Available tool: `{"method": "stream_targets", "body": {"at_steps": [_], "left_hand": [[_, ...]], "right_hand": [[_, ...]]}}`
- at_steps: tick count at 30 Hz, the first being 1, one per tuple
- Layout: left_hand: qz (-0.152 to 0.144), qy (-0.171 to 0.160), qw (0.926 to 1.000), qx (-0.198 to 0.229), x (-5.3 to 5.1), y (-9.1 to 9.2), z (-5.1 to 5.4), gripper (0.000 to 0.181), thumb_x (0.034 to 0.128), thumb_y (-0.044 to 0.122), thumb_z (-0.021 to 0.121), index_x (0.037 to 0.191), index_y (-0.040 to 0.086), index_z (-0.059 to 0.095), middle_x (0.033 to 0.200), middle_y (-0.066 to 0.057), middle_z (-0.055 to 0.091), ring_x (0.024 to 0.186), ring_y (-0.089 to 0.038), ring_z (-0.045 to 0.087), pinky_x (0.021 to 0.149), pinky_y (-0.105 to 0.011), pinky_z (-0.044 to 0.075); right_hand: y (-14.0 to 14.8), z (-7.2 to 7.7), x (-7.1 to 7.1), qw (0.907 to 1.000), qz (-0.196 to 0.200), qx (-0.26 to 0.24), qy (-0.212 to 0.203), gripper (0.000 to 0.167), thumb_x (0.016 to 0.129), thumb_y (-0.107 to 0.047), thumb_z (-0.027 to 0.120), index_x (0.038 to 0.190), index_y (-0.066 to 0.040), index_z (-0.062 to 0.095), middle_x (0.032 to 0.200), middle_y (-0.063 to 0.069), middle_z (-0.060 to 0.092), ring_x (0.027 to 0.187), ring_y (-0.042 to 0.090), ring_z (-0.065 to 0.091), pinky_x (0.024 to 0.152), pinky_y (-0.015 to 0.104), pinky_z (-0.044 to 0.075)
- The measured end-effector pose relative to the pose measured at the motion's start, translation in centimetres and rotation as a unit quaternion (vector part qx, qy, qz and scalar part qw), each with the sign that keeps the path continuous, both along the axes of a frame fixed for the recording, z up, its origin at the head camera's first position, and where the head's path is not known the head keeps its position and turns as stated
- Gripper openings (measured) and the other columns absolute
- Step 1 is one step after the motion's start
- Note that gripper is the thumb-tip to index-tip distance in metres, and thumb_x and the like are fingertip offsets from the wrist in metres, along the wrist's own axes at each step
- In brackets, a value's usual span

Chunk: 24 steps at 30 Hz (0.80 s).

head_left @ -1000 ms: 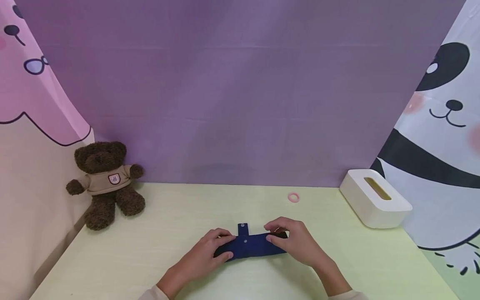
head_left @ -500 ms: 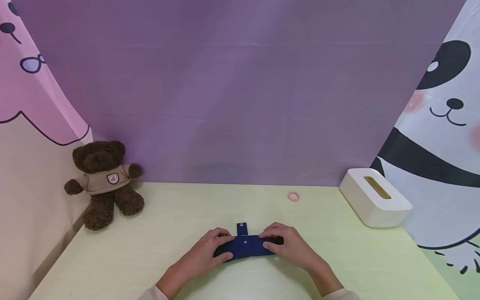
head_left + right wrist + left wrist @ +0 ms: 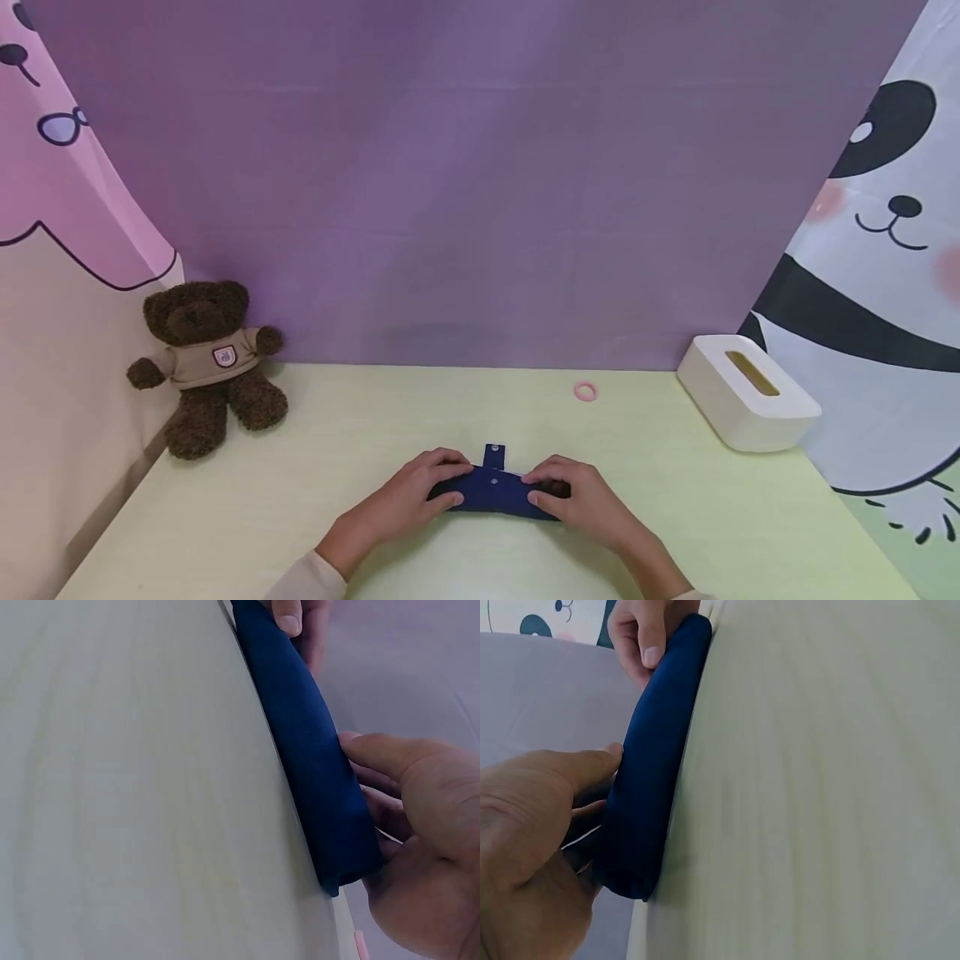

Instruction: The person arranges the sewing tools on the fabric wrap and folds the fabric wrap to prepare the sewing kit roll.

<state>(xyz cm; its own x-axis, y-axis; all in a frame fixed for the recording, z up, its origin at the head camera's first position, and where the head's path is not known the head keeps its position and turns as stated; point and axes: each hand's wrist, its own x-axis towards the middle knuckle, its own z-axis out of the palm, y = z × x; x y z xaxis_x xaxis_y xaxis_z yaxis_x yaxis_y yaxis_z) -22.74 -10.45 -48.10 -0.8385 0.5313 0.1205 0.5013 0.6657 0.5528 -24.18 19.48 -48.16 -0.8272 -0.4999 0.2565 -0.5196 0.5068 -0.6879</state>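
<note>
A dark blue fabric pouch [image 3: 491, 493], long and narrow, lies on the table, its front bowed. A short strap [image 3: 494, 457] with a metal snap stands out from its far edge, and a second snap shows on the body. My left hand [image 3: 408, 493] grips the left end, thumb on the near side and fingers over the far edge. At the right end my right hand [image 3: 588, 498] holds it likewise. Up close, the pouch [image 3: 649, 765] looks rounded in the left wrist view. Its open, hollow end shows on the pouch [image 3: 319, 750] in the right wrist view.
Behind the pouch, a pink ring [image 3: 585, 392] lies on the pale table [image 3: 375, 408]. A white tissue box [image 3: 750, 396] stands at the back right. A brown teddy bear [image 3: 202, 367] sits at the back left. A purple curtain [image 3: 450, 183] hangs behind.
My right hand's raised fingers have come down onto the pouch's far edge, and the hand has shifted nearer me. The pouch's right end has swung towards me; its strap has moved slightly right.
</note>
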Motion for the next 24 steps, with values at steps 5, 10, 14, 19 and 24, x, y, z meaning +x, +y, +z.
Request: {"method": "stream_targets", "body": {"at_steps": [5, 10, 14, 19, 24], "left_hand": [[-0.001, 0.008, 1.0000, 0.002, 0.1, -0.1, -0.2, 0.040, 0.1037, 0.026, 0.064, 0.139, 0.009, 0.064, 0.143, -0.004, 0.058, 0.134, -0.027, 0.055, 0.112, -0.050, 0.045], [0.013, 0.004, 0.9999, 0.004, 0.5, 0.5, 0.0, 0.040, 0.1048, 0.027, 0.062, 0.140, 0.008, 0.063, 0.145, -0.005, 0.057, 0.137, -0.028, 0.053, 0.113, -0.050, 0.046], [0.034, -0.009, 0.9992, 0.017, 0.7, 1.0, -0.5, 0.042, 0.1055, 0.033, 0.060, 0.141, 0.012, 0.063, 0.146, -0.002, 0.056, 0.138, -0.025, 0.051, 0.113, -0.049, 0.046], [0.044, 0.013, 0.9984, 0.034, 0.9, 1.2, -0.9, 0.041, 0.1018, 0.035, 0.066, 0.138, 0.015, 0.066, 0.141, -0.001, 0.058, 0.132, -0.024, 0.053, 0.111, -0.048, 0.047], [0.048, 0.022, 0.9981, 0.032, 0.9, 1.1, -0.8, 0.040, 0.0998, 0.032, 0.070, 0.136, 0.016, 0.067, 0.142, 0.000, 0.057, 0.133, -0.024, 0.053, 0.111, -0.048, 0.047]], "right_hand": [[-0.3, -0.1, -0.1, 0.9999, -0.010, 0.005, -0.010, 0.014, 0.093, -0.019, 0.077, 0.107, -0.017, 0.079, 0.106, -0.004, 0.073, 0.095, 0.007, 0.064, 0.084, 0.024, 0.054], [-0.1, -0.3, -0.4, 0.9998, -0.004, 0.013, -0.015, 0.015, 0.093, -0.017, 0.077, 0.108, -0.017, 0.078, 0.107, -0.004, 0.073, 0.096, 0.006, 0.065, 0.086, 0.024, 0.054], [0.3, 0.0, -0.9, 0.9991, 0.023, 0.007, -0.036, 0.014, 0.094, -0.016, 0.076, 0.107, -0.015, 0.078, 0.105, 0.001, 0.074, 0.090, 0.002, 0.063, 0.080, 0.022, 0.054], [0.3, 1.3, -1.9, 0.9962, 0.044, 0.014, -0.074, 0.016, 0.096, -0.018, 0.074, 0.109, -0.010, 0.078, 0.101, 0.002, 0.074, 0.085, 0.002, 0.063, 0.078, 0.022, 0.055], [-1.3, 2.6, -3.4, 0.9967, 0.015, 0.028, -0.075, 0.022, 0.096, -0.019, 0.072, 0.112, -0.005, 0.077, 0.101, 0.003, 0.077, 0.089, 0.009, 0.066, 0.081, 0.023, 0.055]]}}
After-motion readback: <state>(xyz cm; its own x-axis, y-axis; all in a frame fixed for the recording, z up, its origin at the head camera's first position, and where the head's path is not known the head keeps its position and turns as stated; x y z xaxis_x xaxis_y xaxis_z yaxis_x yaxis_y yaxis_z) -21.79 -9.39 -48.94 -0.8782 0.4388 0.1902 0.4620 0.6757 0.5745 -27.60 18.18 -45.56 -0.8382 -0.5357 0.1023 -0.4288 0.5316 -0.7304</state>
